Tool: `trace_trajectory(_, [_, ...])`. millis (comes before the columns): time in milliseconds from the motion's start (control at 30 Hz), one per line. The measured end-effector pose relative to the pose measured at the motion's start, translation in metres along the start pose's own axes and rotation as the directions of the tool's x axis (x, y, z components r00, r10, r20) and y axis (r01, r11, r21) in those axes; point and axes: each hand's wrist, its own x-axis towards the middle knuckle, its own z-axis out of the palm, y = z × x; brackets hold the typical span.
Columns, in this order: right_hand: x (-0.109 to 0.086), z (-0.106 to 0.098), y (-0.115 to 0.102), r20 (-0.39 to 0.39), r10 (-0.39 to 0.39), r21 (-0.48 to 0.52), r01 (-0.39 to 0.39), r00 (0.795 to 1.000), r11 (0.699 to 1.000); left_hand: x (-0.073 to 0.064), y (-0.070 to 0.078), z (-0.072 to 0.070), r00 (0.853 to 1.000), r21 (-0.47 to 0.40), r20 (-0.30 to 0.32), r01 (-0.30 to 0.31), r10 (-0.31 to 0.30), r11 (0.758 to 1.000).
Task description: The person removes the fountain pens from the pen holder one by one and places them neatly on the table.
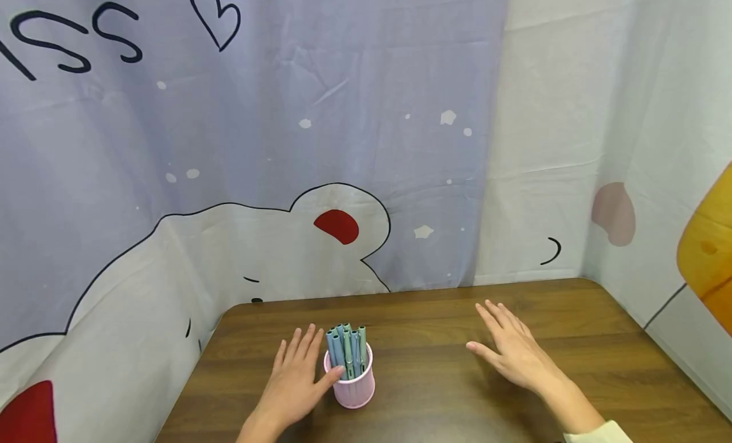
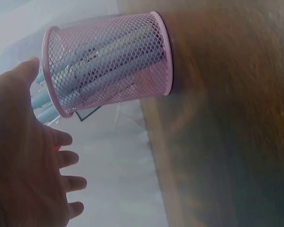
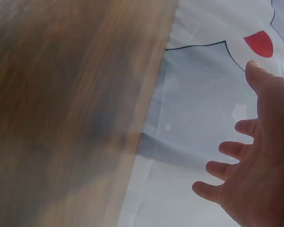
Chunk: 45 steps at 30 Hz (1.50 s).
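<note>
A pink mesh pen holder (image 1: 354, 393) stands upright on the table, with several blue and green capped pens (image 1: 347, 352) in it. Just left of the holder is my left hand (image 1: 294, 379), its fingers extended and its thumb near the rim. In the left wrist view the thumb overlaps the edge of the pink holder (image 2: 109, 64); whether it touches I cannot tell. My right hand (image 1: 517, 352) hovers over the right part of the table, fingers spread and nothing held. The right wrist view shows that hand (image 3: 265, 156) with only table and curtain around it.
The brown wooden table (image 1: 423, 367) has rounded far corners. Behind it and along both sides hangs a printed curtain (image 1: 343, 112) that meets the table's far edge. A pale sleeve (image 1: 599, 433) shows at the right wrist.
</note>
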Motion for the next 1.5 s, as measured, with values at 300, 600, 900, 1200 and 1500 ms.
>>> trace_trajectory(300, [0.011,0.01,-0.014,-0.018,-0.029,0.093,0.031,0.999,0.995,0.004,0.006,0.003,0.998,0.002,0.046,0.032,-0.032,0.999])
trace_trajectory(600, [0.018,0.018,-0.031,-0.017,-0.044,0.154,0.046,0.999,0.987,0.001,0.016,0.005,0.999,0.003,0.041,0.028,-0.028,1.0])
trace_trajectory(900, [0.027,0.028,-0.05,-0.009,-0.071,0.22,0.071,0.997,0.973,-0.001,0.02,0.007,0.999,-0.008,0.034,0.018,-0.018,1.0])
trace_trajectory(1200, [0.037,0.036,-0.071,0.031,-0.09,0.345,0.074,0.995,0.936,-0.001,0.019,0.008,0.997,0.018,0.064,0.032,-0.034,0.999])
trace_trajectory(1500, [0.049,0.055,-0.093,0.021,-0.039,0.481,0.024,0.999,0.876,-0.002,0.02,0.006,0.997,0.041,0.063,0.03,-0.032,0.999])
